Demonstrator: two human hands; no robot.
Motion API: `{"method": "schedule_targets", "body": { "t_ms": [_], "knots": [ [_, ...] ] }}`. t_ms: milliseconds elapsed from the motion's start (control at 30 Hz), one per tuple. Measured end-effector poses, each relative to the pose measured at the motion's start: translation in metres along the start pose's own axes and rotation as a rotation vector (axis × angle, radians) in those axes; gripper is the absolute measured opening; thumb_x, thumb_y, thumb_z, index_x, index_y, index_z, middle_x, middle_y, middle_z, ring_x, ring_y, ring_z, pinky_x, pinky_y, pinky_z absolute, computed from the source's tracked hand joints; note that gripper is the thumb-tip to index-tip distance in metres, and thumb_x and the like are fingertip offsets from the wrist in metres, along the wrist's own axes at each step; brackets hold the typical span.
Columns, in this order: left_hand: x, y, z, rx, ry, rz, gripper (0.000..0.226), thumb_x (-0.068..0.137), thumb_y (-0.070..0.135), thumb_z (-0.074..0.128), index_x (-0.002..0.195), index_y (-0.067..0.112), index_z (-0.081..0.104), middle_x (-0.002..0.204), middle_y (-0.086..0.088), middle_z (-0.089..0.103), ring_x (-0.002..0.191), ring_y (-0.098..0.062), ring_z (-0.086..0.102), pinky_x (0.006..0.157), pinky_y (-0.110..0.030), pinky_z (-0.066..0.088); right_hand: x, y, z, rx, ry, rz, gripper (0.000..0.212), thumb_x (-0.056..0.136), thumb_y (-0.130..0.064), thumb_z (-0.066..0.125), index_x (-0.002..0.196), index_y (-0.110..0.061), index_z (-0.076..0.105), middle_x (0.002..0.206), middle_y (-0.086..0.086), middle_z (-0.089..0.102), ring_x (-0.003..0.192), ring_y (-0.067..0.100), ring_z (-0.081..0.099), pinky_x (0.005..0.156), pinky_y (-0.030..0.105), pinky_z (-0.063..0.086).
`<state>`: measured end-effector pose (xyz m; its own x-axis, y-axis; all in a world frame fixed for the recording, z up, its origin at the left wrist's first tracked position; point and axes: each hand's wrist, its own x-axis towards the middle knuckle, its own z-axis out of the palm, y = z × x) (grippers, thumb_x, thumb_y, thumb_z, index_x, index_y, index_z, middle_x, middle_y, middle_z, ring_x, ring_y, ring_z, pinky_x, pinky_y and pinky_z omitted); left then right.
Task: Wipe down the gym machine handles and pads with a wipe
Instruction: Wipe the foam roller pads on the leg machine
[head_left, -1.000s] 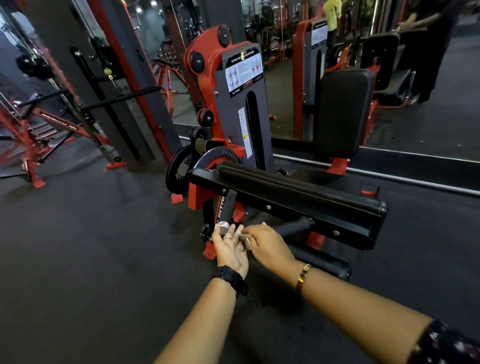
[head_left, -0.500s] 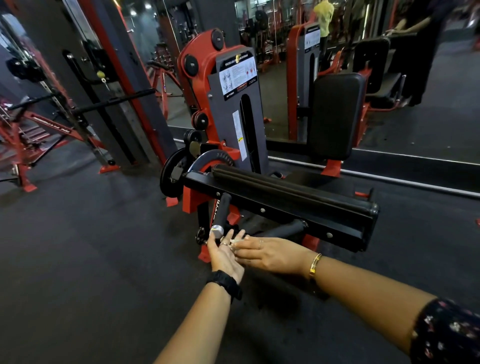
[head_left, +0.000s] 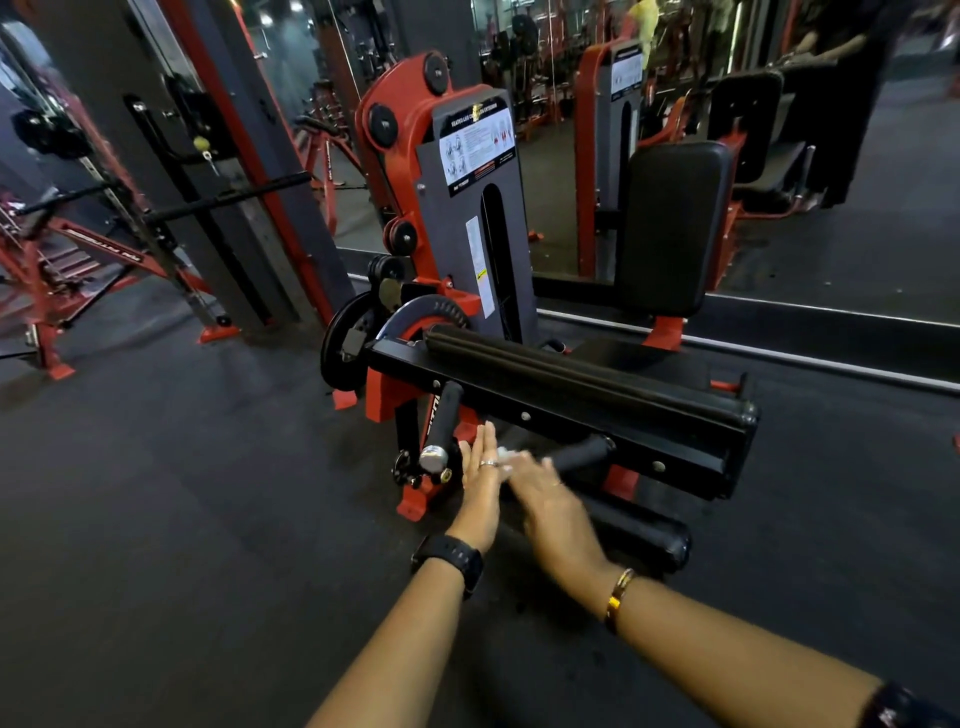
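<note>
Left hand (head_left: 480, 486) flat with straight fingers, apparently bracing the white wipe (head_left: 506, 455) between the left handle (head_left: 445, 413) and right handle (head_left: 582, 451), I cannot tell whether my blurred right hand (head_left: 553, 501) grips it.

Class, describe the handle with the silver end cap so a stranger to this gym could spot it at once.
Find the red and grey weight machine, then the long black bar across its front. Under that bar's left end a short black handle slants toward the camera, beside the left hand. Unlike the other handle, it shows a shiny silver cap.
</note>
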<state>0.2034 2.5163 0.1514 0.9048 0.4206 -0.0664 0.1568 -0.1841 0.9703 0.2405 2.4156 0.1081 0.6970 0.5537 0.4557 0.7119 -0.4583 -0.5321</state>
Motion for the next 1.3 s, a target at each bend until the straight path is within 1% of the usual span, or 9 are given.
{"method": "schedule_targets", "body": {
  "t_ms": [100,233,467,633,733,900,1067,1167,1300],
  "knots": [
    [0.007,0.0,-0.002,0.31,-0.022,0.053,0.071,0.092,0.05,0.036,0.149,0.03,-0.001,0.154,0.015,-0.014,0.141,-0.006,-0.022,0.12,-0.037,-0.007,-0.012,0.005,0.0,-0.134,0.006,-0.283,0.045,0.083,-0.004,0.061,0.128,-0.002,0.057,0.137,0.013,0.052,0.128,0.027,0.049,0.115,0.033,0.021],
    [0.01,-0.01,-0.008,0.934,-0.102,0.178,0.08,0.097,0.017,0.045,0.151,0.017,-0.015,0.159,0.004,-0.021,0.137,-0.016,-0.034,0.12,-0.046,-0.007,-0.01,0.07,-0.023,-0.327,0.026,-0.326,0.049,0.086,-0.002,0.042,0.134,-0.002,0.05,0.138,0.015,0.051,0.13,0.027,0.046,0.117,0.039,0.02],
    [0.003,-0.004,-0.011,0.952,-0.144,0.25,0.082,0.092,0.009,0.044,0.153,0.013,-0.011,0.161,0.001,-0.016,0.134,-0.013,-0.034,0.12,-0.039,-0.01,-0.016,0.06,-0.012,-0.136,0.135,0.163,0.079,0.071,0.028,0.052,0.142,-0.003,0.039,0.15,0.011,0.027,0.139,0.032,0.032,0.115,0.043,0.02],
    [0.003,-0.002,-0.01,0.996,-0.154,0.232,0.074,0.098,0.014,0.037,0.152,0.013,-0.014,0.159,0.004,-0.019,0.133,-0.011,-0.034,0.121,-0.041,-0.007,-0.033,0.011,0.004,-0.133,0.028,-0.208,0.046,0.089,-0.008,0.042,0.134,-0.002,0.052,0.143,0.014,0.043,0.135,0.025,0.037,0.119,0.031,0.014],
    [0.001,-0.004,-0.009,1.183,-0.104,0.275,0.081,0.092,0.031,0.04,0.153,0.011,-0.01,0.161,-0.001,-0.015,0.135,-0.015,-0.032,0.121,-0.041,-0.005,-0.031,0.042,-0.006,-0.238,-0.019,-0.293,0.052,0.086,-0.005,0.049,0.138,-0.008,0.048,0.147,0.011,0.039,0.136,0.024,0.037,0.119,0.034,0.016],
    [-0.001,-0.011,-0.001,1.373,-0.013,0.331,0.1,0.083,0.032,0.059,0.146,0.013,-0.017,0.163,-0.006,-0.008,0.149,-0.027,-0.012,0.117,-0.041,-0.008,-0.027,0.051,-0.022,0.161,0.014,0.299,0.068,0.086,0.015,0.046,0.145,-0.018,0.036,0.152,0.004,0.031,0.141,0.019,0.03,0.116,0.025,0.022],
    [-0.004,-0.01,-0.003,1.398,-0.021,0.366,0.104,0.079,0.033,0.062,0.147,0.012,-0.013,0.162,-0.007,-0.006,0.149,-0.028,-0.006,0.115,-0.041,-0.008,-0.004,0.032,-0.007,1.145,0.172,1.201,0.024,0.097,-0.006,0.05,0.115,-0.013,0.064,0.106,0.008,0.07,0.081,0.015,0.066,0.068,0.026,0.05],
    [-0.004,-0.009,-0.005,1.418,-0.032,0.363,0.105,0.075,0.034,0.067,0.148,0.009,-0.005,0.162,-0.01,0.006,0.149,-0.03,0.004,0.114,-0.042,-0.003,0.006,0.001,0.0,1.509,-0.048,1.353,0.03,0.097,0.001,0.035,0.091,-0.003,0.065,0.069,0.01,0.071,0.062,0.019,0.068,0.052,0.028,0.057],
    [-0.003,-0.008,-0.01,1.426,-0.087,0.399,0.089,0.091,0.027,0.052,0.145,0.011,-0.016,0.163,-0.009,-0.004,0.149,-0.029,-0.011,0.114,-0.04,-0.012,0.025,-0.025,0.008,1.7,-0.096,1.323,0.028,0.093,0.005,0.031,0.098,0.0,0.058,0.081,0.016,0.066,0.074,0.025,0.066,0.053,0.03,0.057]
  ]
}}
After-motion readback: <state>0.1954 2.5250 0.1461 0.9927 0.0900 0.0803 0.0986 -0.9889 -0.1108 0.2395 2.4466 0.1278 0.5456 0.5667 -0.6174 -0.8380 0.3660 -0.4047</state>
